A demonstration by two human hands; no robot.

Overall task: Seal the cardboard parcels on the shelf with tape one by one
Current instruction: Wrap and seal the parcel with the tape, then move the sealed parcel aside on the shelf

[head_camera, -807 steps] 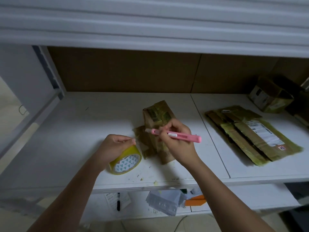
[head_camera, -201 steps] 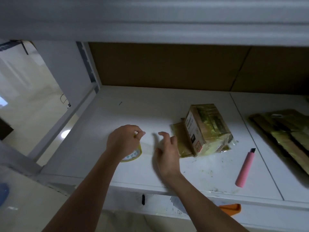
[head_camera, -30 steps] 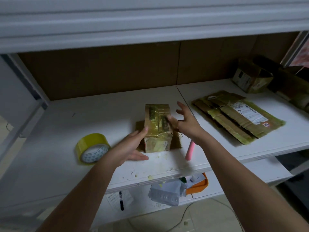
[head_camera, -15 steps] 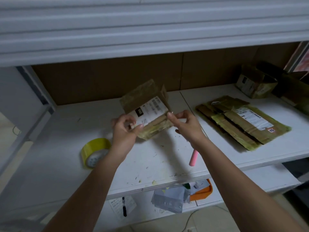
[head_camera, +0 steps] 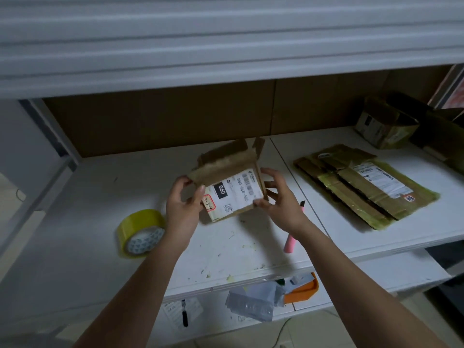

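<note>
both hands hold a parcel [head_camera: 231,187] above the shelf [head_camera: 88,197], label up, far flaps open: left hand [head_camera: 184,207] curled round its left edge, right hand [head_camera: 278,199] pinching the right. tape [head_camera: 140,233] lies left, a pink cutter [head_camera: 292,239] under the right wrist.

Bare shelf [head_camera: 88,197] lay open left of the tape roll [head_camera: 140,233]. To the right, a pink cutter [head_camera: 291,243] and flattened boxes [head_camera: 364,187] blocked the way.
</note>
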